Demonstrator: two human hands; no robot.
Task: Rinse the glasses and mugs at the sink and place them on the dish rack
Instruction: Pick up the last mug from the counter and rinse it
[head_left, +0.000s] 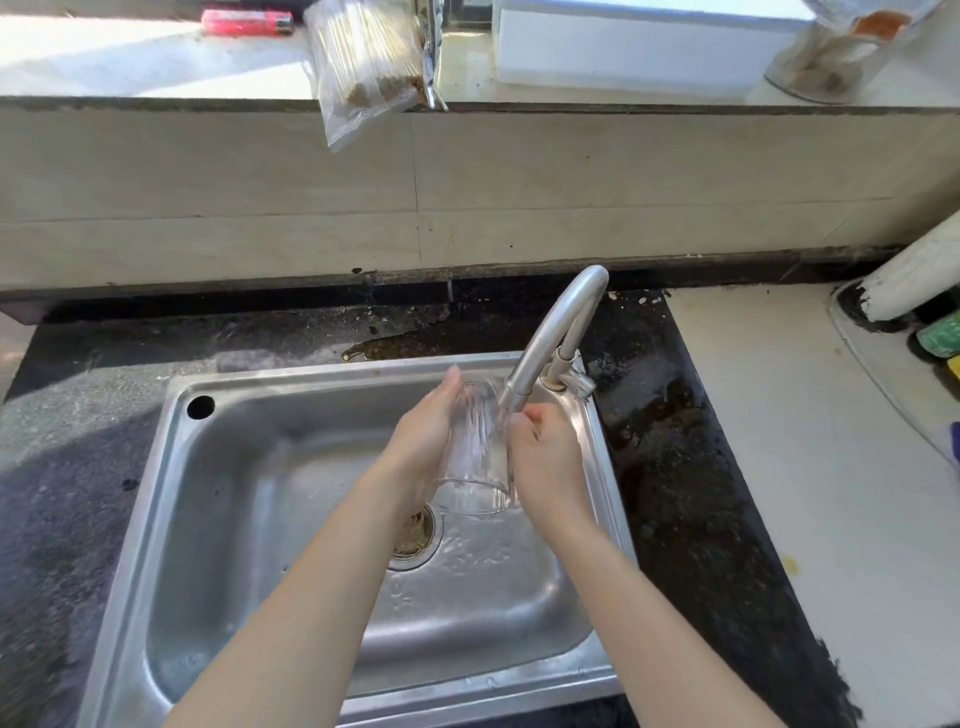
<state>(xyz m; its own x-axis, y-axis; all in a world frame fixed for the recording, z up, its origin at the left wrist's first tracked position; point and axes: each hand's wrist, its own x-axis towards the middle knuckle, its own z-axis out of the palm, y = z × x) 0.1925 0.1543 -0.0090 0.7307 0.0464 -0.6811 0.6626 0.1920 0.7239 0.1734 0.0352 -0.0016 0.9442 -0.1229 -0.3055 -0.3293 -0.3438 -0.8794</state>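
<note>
Over the steel sink (130, 519), just beneath the spout of the tap (550, 332), a clear ribbed glass (475, 457) is held between both hands. Its long axis runs from near to far and is tilted. The mouth points down and toward the person, above the drain (415, 535), and the base is raised toward the back wall. The left grip (421, 436) lies flat along the glass's left side, fingers straight and pressed together against it. Its thumb is hidden. The right grip (545, 457) is on the glass's right side with fingers curled against the wall, right by the spout. Water (501, 426) runs from the tap onto the upper right flank of the glass, and the basin floor around the drain is wet and rippled.

The tap's curved neck rises just behind the right grip, close over the glass. A dark speckled worktop (78, 467) surrounds the sink, wet behind it. On the ledge above the tiles lie a red lighter (247, 22) and a clear bag of sticks (363, 67) that overhangs the edge. A white pipe (914, 275) leans in at far right.
</note>
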